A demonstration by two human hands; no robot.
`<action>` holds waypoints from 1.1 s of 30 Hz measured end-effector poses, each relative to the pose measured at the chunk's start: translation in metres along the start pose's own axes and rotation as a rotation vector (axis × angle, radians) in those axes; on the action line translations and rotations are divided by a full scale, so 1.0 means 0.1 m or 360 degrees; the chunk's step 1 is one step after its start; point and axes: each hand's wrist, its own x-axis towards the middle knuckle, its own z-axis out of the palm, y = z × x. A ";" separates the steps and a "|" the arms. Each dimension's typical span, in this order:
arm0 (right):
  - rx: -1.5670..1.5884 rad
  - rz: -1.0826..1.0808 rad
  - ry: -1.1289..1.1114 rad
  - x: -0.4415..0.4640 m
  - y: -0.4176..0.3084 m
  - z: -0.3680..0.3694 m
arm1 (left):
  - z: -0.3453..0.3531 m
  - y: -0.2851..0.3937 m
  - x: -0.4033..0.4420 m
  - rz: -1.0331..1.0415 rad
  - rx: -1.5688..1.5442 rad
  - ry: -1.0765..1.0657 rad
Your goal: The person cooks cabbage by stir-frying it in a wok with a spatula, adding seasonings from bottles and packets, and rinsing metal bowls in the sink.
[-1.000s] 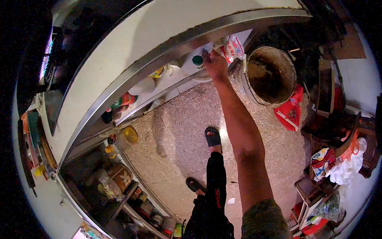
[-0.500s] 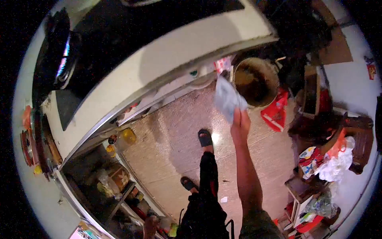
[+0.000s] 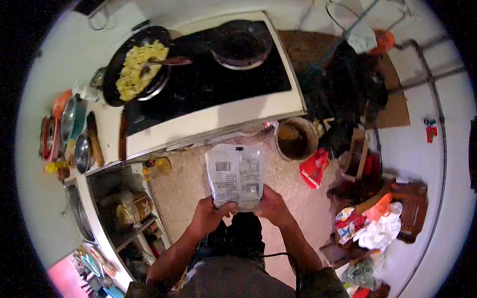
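Held up in front of my body is a whitish plastic packet [image 3: 228, 186], printed with a barcode and small text. My left hand [image 3: 209, 217] grips its lower left corner, thumb on the face. At the lower right corner, my right hand [image 3: 274, 207] has its fingers closed on the packet; they are slightly blurred. The packet's contents cannot be made out. On the stove [image 3: 198, 92] up ahead sits a dark wok [image 3: 110, 82] of yellow chopped food [image 3: 133, 67], with a brown-handled utensil [image 3: 174, 61] resting in it.
A second dark pan [image 3: 242, 47] is on the stove's right. Below the counter edge stands a bucket [image 3: 298, 154], beside a red bag [image 3: 314, 169]. Metal bowls [image 3: 83, 153] are at left, above an open cabinet [image 3: 119, 241]. Plastic bags [image 3: 380, 228] lie on brown wooden furniture at right.
The packet has come from beside the bucket, where my right hand held it out, to in front of my body. My left hand now holds it too. My view has shifted onto the stove.
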 end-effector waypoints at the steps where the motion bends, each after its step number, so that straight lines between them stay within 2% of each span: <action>1: -0.0236 0.0119 -0.0155 0.10 -0.04 0.10 | -0.09 -0.02 0.02 0.0023 -0.0023 0.0039; 2: -0.0264 0.0120 -0.0229 0.16 -0.22 0.32 | -0.25 0.04 -0.08 0.0362 0.0137 0.0068; 3: -0.0287 0.0266 -0.0222 0.18 -0.30 0.28 | -0.23 0.03 -0.07 0.0690 0.0315 0.0103; 4: -0.0317 0.0411 -0.0212 0.22 -0.34 0.33 | -0.28 0.03 -0.13 0.0701 0.0296 0.0177; 5: -0.0399 0.0517 -0.0250 0.44 -0.47 0.64 | -0.54 0.16 -0.26 0.0871 0.0516 0.0285; 6: -0.0093 0.0408 -0.0151 0.48 -0.40 0.69 | -0.56 0.21 -0.32 0.0981 0.0762 0.0341; 7: 0.0212 0.0288 -0.0077 0.51 -0.33 0.74 | -0.60 0.31 -0.38 0.0985 0.0758 0.0422; 9: -0.0856 -0.0111 0.0367 0.87 -0.52 1.18 | -1.12 0.54 -0.73 0.0457 0.0305 0.0256; 10: -0.0971 -0.0182 0.0434 0.94 -0.76 1.26 | -1.12 0.40 -0.72 0.0891 0.0125 0.0430; 11: -0.1079 -0.0260 0.0501 1.13 -1.15 1.37 | -1.18 0.31 -0.60 0.0908 0.0106 0.0482; 13: -0.1139 -0.0930 0.0614 1.51 -1.47 1.93 | -1.74 -0.14 -0.56 0.1299 0.0227 0.0985; 15: -0.1722 -0.0883 0.0482 1.77 -1.72 2.33 | -2.21 -0.46 -0.72 0.0915 -0.0436 0.0951; 16: -0.2156 -0.1110 0.0192 2.04 -1.75 2.39 | -2.45 -0.81 -0.61 0.0955 -0.0632 0.1055; 17: -0.2161 -0.0912 0.0249 2.26 -1.75 2.62 | -2.76 -0.98 -0.63 0.0727 -0.0781 0.1114; 19: -0.2205 -0.0879 0.0353 2.50 -1.82 2.82 | -3.18 -1.65 -0.56 0.0574 -0.0522 0.1313; 21: -0.2401 -0.0828 0.0334 2.75 -1.84 2.91 | -3.40 -2.44 -0.46 0.0360 -0.0511 0.1552; 23: -0.2434 -0.0836 0.0255 2.98 -1.89 3.30 | -3.61 -3.24 -0.43 0.0157 -0.0828 0.1619; 24: -0.2428 -0.0741 0.0260 3.06 -1.90 3.39 | -3.62 -3.41 -0.52 -0.0088 -0.0900 0.1604; 25: -0.2448 -0.0729 0.0258 3.15 -1.91 3.39 | -3.56 -3.82 -0.53 -0.0062 -0.1049 0.1563; 28: -0.2622 -0.0622 0.0063 3.46 -1.92 3.30 | -3.33 -4.43 -0.66 -0.0631 -0.1370 0.1505; 31: -0.2568 -0.0683 -0.0008 3.61 -1.92 3.42 | -3.03 -4.81 -0.74 -0.0846 -0.1622 0.1522; 32: -0.2466 -0.0561 0.0111 3.58 -1.94 3.60 | -2.92 -5.05 -0.76 -0.0852 -0.1627 0.1517; 33: -0.2358 -0.0443 0.0226 3.58 -1.95 3.71 | -2.82 -5.33 -0.75 -0.0703 -0.1780 0.1307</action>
